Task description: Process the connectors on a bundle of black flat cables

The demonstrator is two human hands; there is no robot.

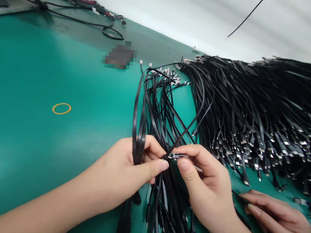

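My left hand is closed, with thumb and fingertips pinching a black flat cable; a few more black cables run up from between thumb and index finger. Close beside it my right hand is closed on a small silver metal tool with two slim arms, its exact kind unclear. The tool's tip touches or lies beside the cable at my left fingertips. Beneath both hands lies a loose bunch of black cables with metal plugs at the far end and small connectors at the near end.
A large pile of black cables covers the right side of the green table. Another person's hand touches cables at the lower right. A yellow ring lies at left. Tangled wires lie at the back near a pixelated dark patch.
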